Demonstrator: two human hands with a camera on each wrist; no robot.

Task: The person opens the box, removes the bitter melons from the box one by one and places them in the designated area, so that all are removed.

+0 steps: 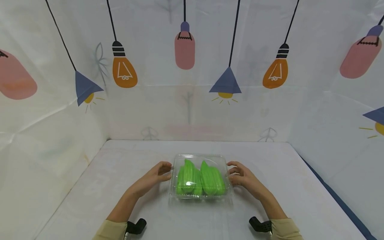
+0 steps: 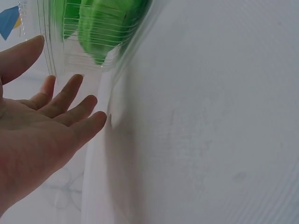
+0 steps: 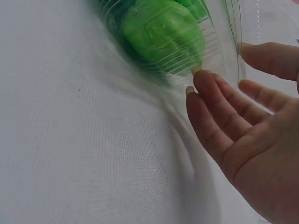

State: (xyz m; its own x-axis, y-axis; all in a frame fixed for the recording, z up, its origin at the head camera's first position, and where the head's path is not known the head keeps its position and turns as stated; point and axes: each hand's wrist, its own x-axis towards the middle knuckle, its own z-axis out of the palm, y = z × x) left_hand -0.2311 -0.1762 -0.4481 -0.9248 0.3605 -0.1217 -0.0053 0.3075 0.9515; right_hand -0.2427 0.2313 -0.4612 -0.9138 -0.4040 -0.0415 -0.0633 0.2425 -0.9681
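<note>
Clear clamshell box [image 1: 199, 160] of green vegetables [image 1: 199, 180]

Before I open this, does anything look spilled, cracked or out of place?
Nothing stands out. The box sits flat on the table, lid shut, the green pieces inside. The left hand and right hand flank it, fingers relaxed.

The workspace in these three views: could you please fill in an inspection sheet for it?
Surface: white table, covered in cloth.
Job's things: clear plastic clamshell box, lid down, holding green ridged gourds.
Clutter: nothing seen.
Grippers: left hand at the box's left side, right hand at its right side; fingers relaxed, at the box wall, no grip visible.
Cables: nothing seen.
Surroundings: white backdrop printed with hanging lamps and bulbs, on three sides.
</note>
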